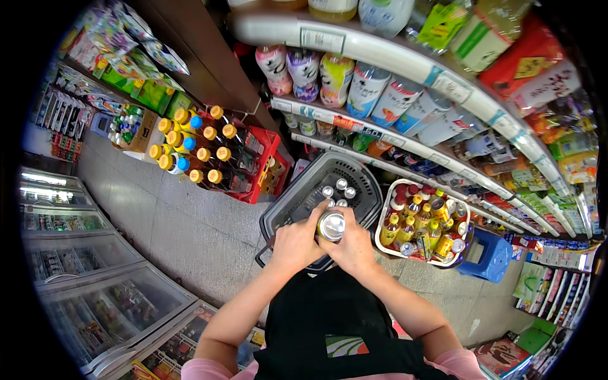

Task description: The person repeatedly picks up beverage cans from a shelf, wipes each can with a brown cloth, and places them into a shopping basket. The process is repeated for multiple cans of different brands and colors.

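Note:
Between both hands I hold a drink can (pixel 331 226), its silver lid facing up toward me. My left hand (pixel 298 242) wraps its left side and my right hand (pixel 350 247) its right. Below them stands a dark grey plastic shopping basket (pixel 304 183), its near end partly hidden by my hands and forearms. Several small bottles or cans with silvery tops (pixel 341 184) stand inside it, just beyond my fingers. The lower part of the held can is hidden.
Right of the basket, a white-rimmed basket (pixel 384 209) holds bottles and cans, beside a blue stool (pixel 489 254). Stocked drink shelves (pixel 380 135) rise ahead. Left stands a red crate (pixel 263 164) with large bottles. Glass-lidded freezers (pixel 118 308) line the left aisle.

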Demonstrator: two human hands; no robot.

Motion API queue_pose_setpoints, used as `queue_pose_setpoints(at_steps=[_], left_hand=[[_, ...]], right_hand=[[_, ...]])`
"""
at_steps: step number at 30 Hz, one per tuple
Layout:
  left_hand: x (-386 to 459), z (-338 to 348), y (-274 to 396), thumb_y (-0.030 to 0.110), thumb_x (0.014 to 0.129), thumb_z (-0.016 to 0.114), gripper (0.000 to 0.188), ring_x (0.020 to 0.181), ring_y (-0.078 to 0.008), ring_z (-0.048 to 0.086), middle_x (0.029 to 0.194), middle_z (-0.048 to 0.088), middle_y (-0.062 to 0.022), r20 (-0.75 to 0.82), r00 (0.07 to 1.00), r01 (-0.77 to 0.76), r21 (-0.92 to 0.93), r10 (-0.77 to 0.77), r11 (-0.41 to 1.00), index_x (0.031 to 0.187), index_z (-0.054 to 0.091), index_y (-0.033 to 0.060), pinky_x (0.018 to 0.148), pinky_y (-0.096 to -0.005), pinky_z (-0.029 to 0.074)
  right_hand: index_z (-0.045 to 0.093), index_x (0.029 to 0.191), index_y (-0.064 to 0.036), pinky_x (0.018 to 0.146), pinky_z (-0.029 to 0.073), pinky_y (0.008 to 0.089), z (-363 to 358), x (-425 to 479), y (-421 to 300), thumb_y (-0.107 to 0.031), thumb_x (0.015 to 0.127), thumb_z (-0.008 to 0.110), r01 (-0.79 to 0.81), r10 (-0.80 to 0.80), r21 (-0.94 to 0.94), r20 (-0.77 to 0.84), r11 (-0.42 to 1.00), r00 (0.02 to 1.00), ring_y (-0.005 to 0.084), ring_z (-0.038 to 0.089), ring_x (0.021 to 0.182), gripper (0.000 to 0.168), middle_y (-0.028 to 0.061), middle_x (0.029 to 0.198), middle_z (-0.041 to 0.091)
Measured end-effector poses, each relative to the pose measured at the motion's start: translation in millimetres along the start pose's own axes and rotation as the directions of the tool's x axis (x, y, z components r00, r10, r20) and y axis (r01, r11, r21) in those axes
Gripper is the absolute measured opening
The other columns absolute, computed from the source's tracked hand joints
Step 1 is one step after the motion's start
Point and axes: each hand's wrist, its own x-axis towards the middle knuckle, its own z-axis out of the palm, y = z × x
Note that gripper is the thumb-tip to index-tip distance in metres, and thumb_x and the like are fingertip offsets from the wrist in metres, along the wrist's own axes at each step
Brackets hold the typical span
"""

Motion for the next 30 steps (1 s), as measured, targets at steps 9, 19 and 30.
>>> queue_pose_setpoints(at_steps=[9,19,30], left_hand=[[46.4,186.4,-125.1,0.028,0.079,0.072,0.06,0.074,-0.0413,0.069,0.08,0.07,-0.0198,-0.06,0.979,0.177,-0.238,-0.196,0.955,0.135,0.05,0.023,0.063,-0.052,0.053],[77.5,364.9,-247.5,0.029,0.073,0.074,0.078,0.084,-0.0405,0.07,0.088,0.072,-0.0177,0.284,0.883,0.435,-0.199,-0.373,0.878,0.143,0.041,0.0322,0.07,-0.0497,0.054],[103.7,439.2,-291.9,0.035,0.069,0.083,0.115,0.105,-0.0358,0.069,0.115,0.071,-0.0177,0.637,0.711,0.358,0.037,-0.298,0.933,0.159,0.013,0.0339,0.089,-0.0472,0.055]], right_hand=[[0.043,0.134,-0.004,0.084,0.056,0.0457,139.6,40.5,149.4,-0.016,0.078,0.074,-0.071,0.071,0.003,0.053,0.997,0.996,0.0424,0.067,0.1,0.065,0.0255,0.125,0.06],[0.037,0.143,-0.002,0.094,0.052,0.0509,271.0,47.1,303.7,-0.011,0.086,0.061,-0.3,0.313,-0.092,0.216,0.95,0.925,0.0506,0.056,0.115,0.063,0.028,0.14,0.046],[0.036,0.146,0.002,0.11,0.041,0.0464,300.8,49.0,360.0,-0.011,0.092,0.059,-0.394,0.451,-0.22,0.376,0.892,0.81,0.0464,0.043,0.134,0.06,0.0275,0.154,0.03]])
